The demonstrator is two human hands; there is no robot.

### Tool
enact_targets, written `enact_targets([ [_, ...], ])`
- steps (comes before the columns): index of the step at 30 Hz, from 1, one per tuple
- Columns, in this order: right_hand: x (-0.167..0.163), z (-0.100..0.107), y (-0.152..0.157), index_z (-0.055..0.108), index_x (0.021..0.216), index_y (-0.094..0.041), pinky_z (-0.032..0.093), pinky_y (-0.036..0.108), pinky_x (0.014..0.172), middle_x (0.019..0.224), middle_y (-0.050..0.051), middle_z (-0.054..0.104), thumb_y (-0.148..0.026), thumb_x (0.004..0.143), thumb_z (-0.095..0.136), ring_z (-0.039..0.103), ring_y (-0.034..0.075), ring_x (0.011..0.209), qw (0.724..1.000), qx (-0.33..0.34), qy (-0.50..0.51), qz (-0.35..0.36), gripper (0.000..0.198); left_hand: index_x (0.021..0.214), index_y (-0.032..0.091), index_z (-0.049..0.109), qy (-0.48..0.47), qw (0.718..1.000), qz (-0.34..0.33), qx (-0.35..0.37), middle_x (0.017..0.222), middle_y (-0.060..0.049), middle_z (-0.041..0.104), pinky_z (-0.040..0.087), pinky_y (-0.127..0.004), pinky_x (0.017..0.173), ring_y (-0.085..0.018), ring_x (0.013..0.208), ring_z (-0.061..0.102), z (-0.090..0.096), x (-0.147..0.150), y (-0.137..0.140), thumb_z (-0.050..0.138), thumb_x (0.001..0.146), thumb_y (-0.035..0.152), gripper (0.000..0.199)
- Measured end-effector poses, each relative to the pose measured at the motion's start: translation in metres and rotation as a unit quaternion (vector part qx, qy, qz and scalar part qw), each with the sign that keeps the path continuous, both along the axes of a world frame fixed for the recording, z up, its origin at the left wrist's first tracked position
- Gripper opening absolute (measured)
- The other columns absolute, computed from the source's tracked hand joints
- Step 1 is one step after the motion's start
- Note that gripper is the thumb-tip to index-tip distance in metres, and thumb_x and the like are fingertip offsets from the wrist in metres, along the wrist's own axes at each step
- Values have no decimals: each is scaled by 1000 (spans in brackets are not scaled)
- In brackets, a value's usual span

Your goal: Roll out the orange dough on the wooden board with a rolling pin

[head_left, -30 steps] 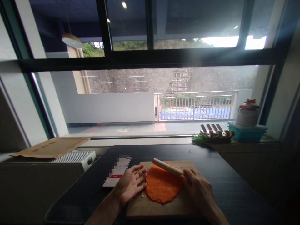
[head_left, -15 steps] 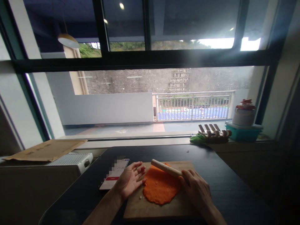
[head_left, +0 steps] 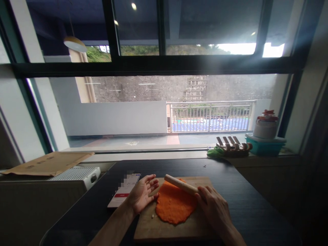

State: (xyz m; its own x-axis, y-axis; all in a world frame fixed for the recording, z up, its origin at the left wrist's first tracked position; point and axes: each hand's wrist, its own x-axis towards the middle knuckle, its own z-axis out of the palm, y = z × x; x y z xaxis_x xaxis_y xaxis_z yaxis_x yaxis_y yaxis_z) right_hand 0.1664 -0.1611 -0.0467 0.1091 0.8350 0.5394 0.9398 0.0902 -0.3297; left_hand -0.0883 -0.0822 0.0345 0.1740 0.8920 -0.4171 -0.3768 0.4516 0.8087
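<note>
A flat, rounded sheet of orange dough (head_left: 175,205) lies on a wooden board (head_left: 148,229). My right hand (head_left: 212,203) is closed around the near right end of a pale wooden rolling pin (head_left: 180,183), which slants across the far part of the dough. Palm turned up and fingers apart, my left hand (head_left: 145,193) is at the left edge of the dough with nothing in it. Its fingertips are close to the dough; whether they touch it I cannot tell. Small pale crumbs (head_left: 153,216) sit on the board to the left of the dough.
The board rests on a dark table (head_left: 253,212). A phone (head_left: 124,191) lies left of my left hand. On the sill at the back right are a green cloth (head_left: 215,152), a brown slatted rack (head_left: 234,147) and a teal box (head_left: 265,146) with a jar (head_left: 266,128) on it.
The view has shifted very slightly. Both hands, the rolling pin and the dough keep the same places relative to each other.
</note>
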Motion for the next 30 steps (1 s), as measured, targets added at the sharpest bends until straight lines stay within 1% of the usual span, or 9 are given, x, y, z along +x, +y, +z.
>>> enact_targets([
  [6, 0, 1, 0, 61, 101, -28, 42, 27, 69, 97, 2, 64, -37, 94, 40, 61, 18, 85, 1000, -6, -3, -3, 24, 102, 17, 59, 37, 998, 22, 38, 98, -8, 62, 48, -26, 71, -16, 87, 60, -2, -5, 0, 55, 83, 20, 20],
  [13, 0, -1, 0, 62, 101, -28, 42, 27, 69, 95, 2, 65, -38, 94, 41, 62, 18, 84, 1000, 6, -5, -5, 25, 100, 18, 59, 8, 999, 1, 33, 97, -7, 62, 49, -30, 70, -17, 85, 60, 4, 11, -1, 56, 82, 24, 19],
  [16, -2, 2, -2, 61, 101, -27, 42, 26, 70, 97, 2, 65, -37, 94, 40, 61, 17, 85, 1000, 17, -5, -6, 24, 98, 18, 58, -33, 999, -8, 35, 94, -7, 62, 50, -33, 71, -18, 84, 61, 6, 13, -1, 56, 82, 26, 18],
  [18, -3, 4, -3, 61, 101, -28, 42, 26, 70, 96, 1, 65, -36, 94, 40, 61, 17, 84, 1000, 18, -6, -9, 24, 99, 17, 58, -44, 998, -9, 43, 95, -7, 62, 49, -31, 72, -18, 85, 61, 8, 11, 0, 57, 81, 26, 19],
  [21, -3, 4, -3, 61, 100, -27, 42, 27, 71, 95, 1, 65, -37, 94, 41, 61, 17, 84, 1000, 17, -6, -10, 24, 100, 18, 60, 7, 999, 6, 50, 100, -7, 64, 46, -29, 73, -16, 86, 60, 10, 7, 3, 57, 82, 28, 20],
  [23, -3, 3, -2, 61, 101, -27, 42, 27, 71, 96, 1, 65, -37, 94, 40, 61, 17, 85, 1000, 16, -5, -7, 24, 98, 19, 61, 31, 999, 8, 38, 99, -6, 64, 46, -30, 75, -16, 86, 60, 11, 5, 5, 56, 82, 29, 19],
  [27, -1, 1, -1, 61, 101, -27, 42, 27, 71, 96, 2, 65, -38, 94, 40, 61, 18, 85, 1000, 5, -3, -3, 25, 96, 18, 59, 7, 1000, -6, 26, 93, -7, 63, 49, -32, 73, -18, 83, 61, 7, 7, 10, 57, 81, 29, 19],
  [30, -2, 1, -1, 61, 102, -28, 43, 27, 71, 96, 2, 65, -38, 94, 40, 61, 18, 85, 1000, 9, -4, -7, 25, 98, 18, 58, 1, 999, -22, 35, 95, -7, 62, 50, -32, 69, -18, 83, 61, 3, 14, 13, 57, 81, 32, 22],
])
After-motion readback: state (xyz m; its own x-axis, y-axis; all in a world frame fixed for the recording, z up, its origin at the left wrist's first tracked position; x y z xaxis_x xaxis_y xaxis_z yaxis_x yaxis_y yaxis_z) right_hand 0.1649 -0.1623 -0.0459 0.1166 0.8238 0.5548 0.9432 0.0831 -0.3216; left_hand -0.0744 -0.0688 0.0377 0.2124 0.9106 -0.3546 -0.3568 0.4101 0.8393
